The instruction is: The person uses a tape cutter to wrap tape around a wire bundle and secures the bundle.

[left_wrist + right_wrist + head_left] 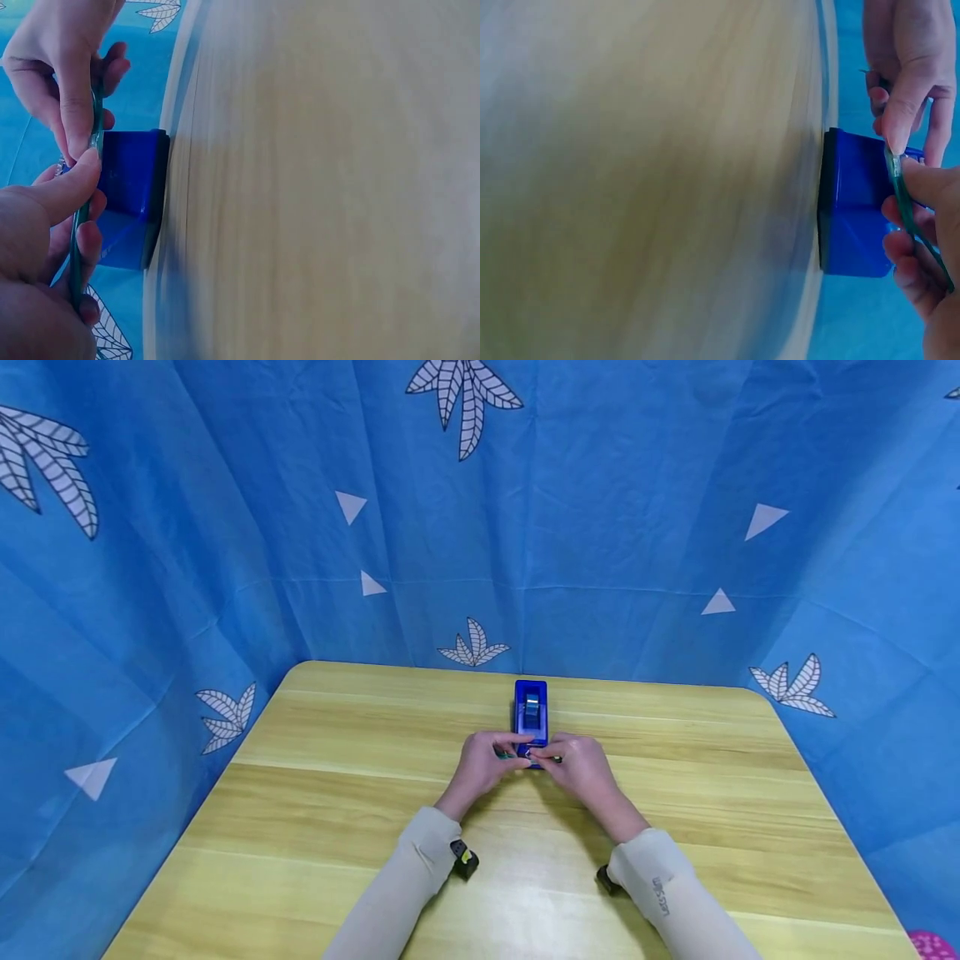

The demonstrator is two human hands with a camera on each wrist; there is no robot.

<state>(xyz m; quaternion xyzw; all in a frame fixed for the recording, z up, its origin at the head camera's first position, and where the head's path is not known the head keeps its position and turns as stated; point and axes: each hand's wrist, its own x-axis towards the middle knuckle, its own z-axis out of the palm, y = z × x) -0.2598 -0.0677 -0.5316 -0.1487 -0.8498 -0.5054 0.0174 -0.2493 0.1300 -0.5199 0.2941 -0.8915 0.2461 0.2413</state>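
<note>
A blue tape dispenser (531,687) stands upright near the far edge of the table, with a tape roll (532,702) in it. Just in front of it, both hands meet over a thin green cord-like strand (76,259). My left hand (482,767) pinches the strand between thumb and fingers. From the other side, my right hand (585,765) pinches it too, thumb tips almost touching. Between the thumbs the strand has a shiny, pale patch (895,163); whether this is tape I cannot tell. The fingers partly hide the strand and the dispenser's near end.
The wooden table (360,827) has rounded far corners. Blue curtains (630,527) with leaf and triangle prints hang behind it and at both sides. A pink dotted thing (932,945) shows at the lower right corner. Black wrist cameras (464,861) sit by the sleeves.
</note>
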